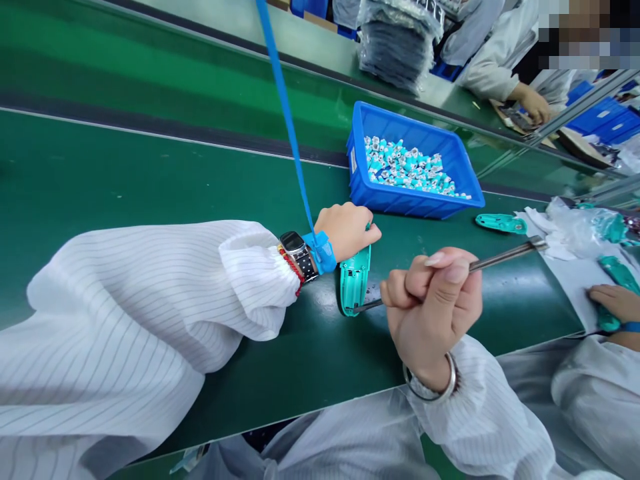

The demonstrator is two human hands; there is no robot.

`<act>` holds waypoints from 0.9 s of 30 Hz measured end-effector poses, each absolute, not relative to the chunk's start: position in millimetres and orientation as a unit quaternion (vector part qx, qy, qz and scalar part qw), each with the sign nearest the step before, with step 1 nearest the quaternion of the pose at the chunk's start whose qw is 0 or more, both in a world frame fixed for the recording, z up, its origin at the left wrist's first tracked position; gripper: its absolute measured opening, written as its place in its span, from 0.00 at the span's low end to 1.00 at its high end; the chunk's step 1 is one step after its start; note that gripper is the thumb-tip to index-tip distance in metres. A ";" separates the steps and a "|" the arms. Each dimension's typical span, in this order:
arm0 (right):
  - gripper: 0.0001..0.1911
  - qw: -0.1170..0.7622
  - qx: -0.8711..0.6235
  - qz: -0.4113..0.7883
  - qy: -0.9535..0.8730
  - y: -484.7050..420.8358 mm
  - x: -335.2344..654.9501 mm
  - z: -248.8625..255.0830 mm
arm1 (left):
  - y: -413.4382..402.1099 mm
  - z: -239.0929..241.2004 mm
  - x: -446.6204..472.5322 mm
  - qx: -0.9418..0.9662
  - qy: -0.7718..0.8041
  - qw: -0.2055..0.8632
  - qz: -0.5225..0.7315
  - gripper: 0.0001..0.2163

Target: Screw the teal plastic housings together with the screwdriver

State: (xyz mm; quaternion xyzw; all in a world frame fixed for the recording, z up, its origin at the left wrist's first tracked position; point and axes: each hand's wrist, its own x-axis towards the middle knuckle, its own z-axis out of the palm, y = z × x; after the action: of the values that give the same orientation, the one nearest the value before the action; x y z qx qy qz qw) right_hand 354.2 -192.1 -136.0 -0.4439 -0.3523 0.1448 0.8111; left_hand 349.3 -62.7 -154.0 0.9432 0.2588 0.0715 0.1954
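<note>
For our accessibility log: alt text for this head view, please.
The left hand steadies a teal plastic shell on a green bench while the right hand pokes metal tweezers into it. Behind sits a blue bin of small teal parts.

A long green work surface point(100, 180) fills most of the view, w/ a darker strip and a thin pale line running diagonally across it. A second green bench point(200, 60) runs parallel behind, glossy under even overhead light. Top centre, a stack of dark items in clear plastic wrap point(395, 40). Top right, a co-worker in a white coat point(495, 60) sits at the far bench, near metal rails point(575, 110) and blue crates point(605, 120). Far right, white sheet point(570, 267) w/ crumpled plastic bags point(580, 223).
</note>
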 end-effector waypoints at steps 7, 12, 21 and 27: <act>0.10 0.806 -0.456 0.126 -0.356 -190.2 352.5 -137.1 | -63.6 -154.6 348.5 0.943 0.259 0.198 0.070 0.16; 0.09 0.790 -0.477 0.061 -0.380 -186.5 345.3 -138.1 | -63.5 -153.2 350.0 0.940 0.263 0.207 0.065 0.16; 0.10 0.785 -0.495 0.086 -0.361 -188.7 368.4 -142.0 | -47.2 -157.8 347.9 0.887 0.230 0.391 0.091 0.15; 0.11 0.801 -0.486 0.083 -0.341 -191.3 379.3 -141.1 | -42.7 -162.7 344.0 0.863 0.230 0.441 0.085 0.15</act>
State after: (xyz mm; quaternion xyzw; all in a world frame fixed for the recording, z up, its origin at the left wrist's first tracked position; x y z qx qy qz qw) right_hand 379.3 -191.3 -141.1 -0.4857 -0.3410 0.0830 0.8006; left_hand 344.0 -42.7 -162.7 0.8635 0.2299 0.0854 0.4408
